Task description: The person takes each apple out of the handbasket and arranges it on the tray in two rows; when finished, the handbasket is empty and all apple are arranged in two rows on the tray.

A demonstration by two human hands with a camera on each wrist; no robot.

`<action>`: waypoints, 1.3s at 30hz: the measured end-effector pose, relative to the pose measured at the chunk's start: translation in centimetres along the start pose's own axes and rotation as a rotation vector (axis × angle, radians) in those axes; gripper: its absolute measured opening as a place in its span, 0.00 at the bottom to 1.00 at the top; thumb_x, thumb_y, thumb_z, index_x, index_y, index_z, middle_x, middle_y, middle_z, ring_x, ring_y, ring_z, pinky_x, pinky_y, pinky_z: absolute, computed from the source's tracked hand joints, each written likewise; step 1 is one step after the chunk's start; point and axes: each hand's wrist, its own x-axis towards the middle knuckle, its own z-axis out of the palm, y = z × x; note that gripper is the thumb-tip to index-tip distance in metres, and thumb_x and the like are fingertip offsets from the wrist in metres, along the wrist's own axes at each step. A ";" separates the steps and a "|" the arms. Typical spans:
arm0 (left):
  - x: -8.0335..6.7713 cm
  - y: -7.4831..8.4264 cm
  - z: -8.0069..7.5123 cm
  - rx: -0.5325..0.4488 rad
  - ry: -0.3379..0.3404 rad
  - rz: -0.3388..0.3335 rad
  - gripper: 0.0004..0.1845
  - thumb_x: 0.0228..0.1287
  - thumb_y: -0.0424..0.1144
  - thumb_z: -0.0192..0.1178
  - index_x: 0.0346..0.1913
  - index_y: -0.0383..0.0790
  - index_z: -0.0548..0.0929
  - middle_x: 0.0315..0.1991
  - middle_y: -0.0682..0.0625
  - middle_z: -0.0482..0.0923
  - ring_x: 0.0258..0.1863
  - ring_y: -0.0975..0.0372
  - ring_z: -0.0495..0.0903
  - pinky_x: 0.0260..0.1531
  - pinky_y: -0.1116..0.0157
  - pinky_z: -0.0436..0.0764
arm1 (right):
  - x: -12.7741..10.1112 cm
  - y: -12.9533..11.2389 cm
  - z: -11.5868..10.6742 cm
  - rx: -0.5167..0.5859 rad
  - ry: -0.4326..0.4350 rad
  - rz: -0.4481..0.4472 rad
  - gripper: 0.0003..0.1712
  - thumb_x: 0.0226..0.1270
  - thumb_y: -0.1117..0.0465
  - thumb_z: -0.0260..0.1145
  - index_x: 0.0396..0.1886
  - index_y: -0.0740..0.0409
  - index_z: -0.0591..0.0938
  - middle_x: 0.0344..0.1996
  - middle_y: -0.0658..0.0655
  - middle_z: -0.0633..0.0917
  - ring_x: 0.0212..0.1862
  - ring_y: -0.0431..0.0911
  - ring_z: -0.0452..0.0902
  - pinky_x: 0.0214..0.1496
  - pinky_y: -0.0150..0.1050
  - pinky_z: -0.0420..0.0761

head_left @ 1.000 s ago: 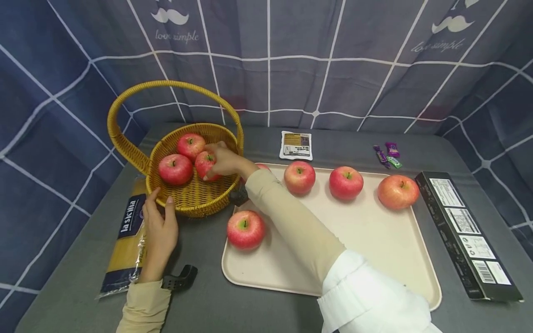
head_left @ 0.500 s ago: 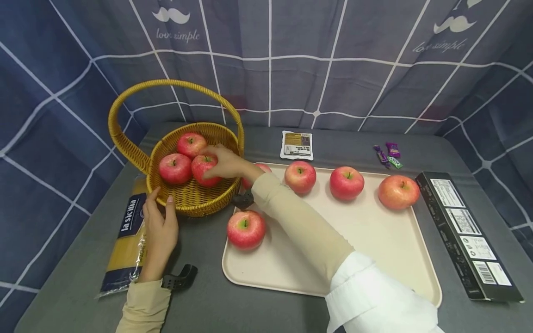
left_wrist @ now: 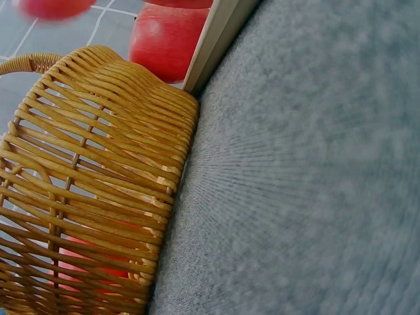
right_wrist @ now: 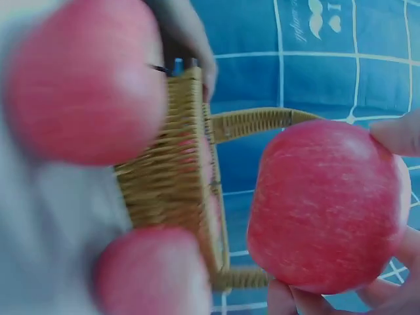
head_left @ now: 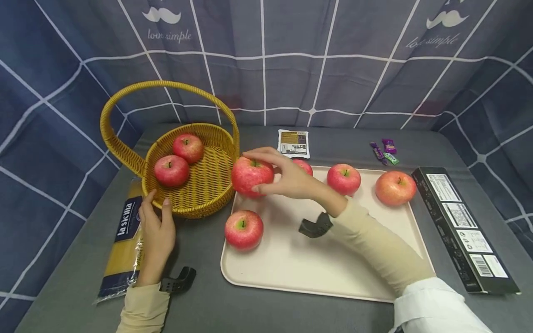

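Note:
My right hand (head_left: 291, 178) grips a red apple (head_left: 251, 176) between thumb and fingers above the tray's back left corner, beside the basket. In the right wrist view that apple (right_wrist: 328, 207) fills the right side, with fingertips around it. My left hand (head_left: 157, 231) rests at the front left rim of the yellow wicker basket (head_left: 204, 210), fingers fairly straight. Inside the basket sit two apples, one at the back (head_left: 188, 148) and one at the left (head_left: 171, 170). The left wrist view shows the basket's woven wall (left_wrist: 98, 164) but no fingers.
A beige tray (head_left: 308, 263) bears apples at its front left (head_left: 244, 230) and along its back edge (head_left: 343, 179); my right hand partly hides one (head_left: 303, 166). Around it lie a spaghetti pack (head_left: 120, 249), a black box (head_left: 466, 231), a white packet (head_left: 293, 143) and small candies (head_left: 385, 151).
My right hand has lifted one apple out of the basket and carried it right, over the tray. Two apples stay inside. My left hand has stayed at the rim.

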 end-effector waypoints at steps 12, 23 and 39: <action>0.0 0.0 -0.1 -0.001 0.012 -0.003 0.27 0.68 0.48 0.41 0.66 0.41 0.57 0.63 0.36 0.57 0.66 0.49 0.54 0.63 0.47 0.53 | -11.3 5.2 0.3 -0.154 0.051 0.135 0.39 0.45 0.63 0.71 0.61 0.48 0.69 0.59 0.51 0.68 0.63 0.45 0.59 0.58 0.45 0.70; 0.0 0.1 0.1 -0.003 0.001 -0.003 0.27 0.68 0.48 0.41 0.66 0.41 0.57 0.63 0.36 0.57 0.66 0.48 0.54 0.63 0.47 0.52 | -13.1 5.1 1.7 -0.250 -0.018 0.107 0.38 0.46 0.57 0.72 0.59 0.37 0.67 0.60 0.46 0.61 0.64 0.39 0.54 0.59 0.41 0.70; -0.2 0.2 -0.1 0.010 -0.004 -0.022 0.27 0.68 0.49 0.41 0.66 0.43 0.57 0.63 0.37 0.57 0.65 0.49 0.55 0.62 0.46 0.54 | -9.1 1.8 -1.1 -0.343 0.003 0.056 0.35 0.58 0.47 0.62 0.65 0.41 0.61 0.63 0.45 0.62 0.64 0.39 0.57 0.64 0.48 0.63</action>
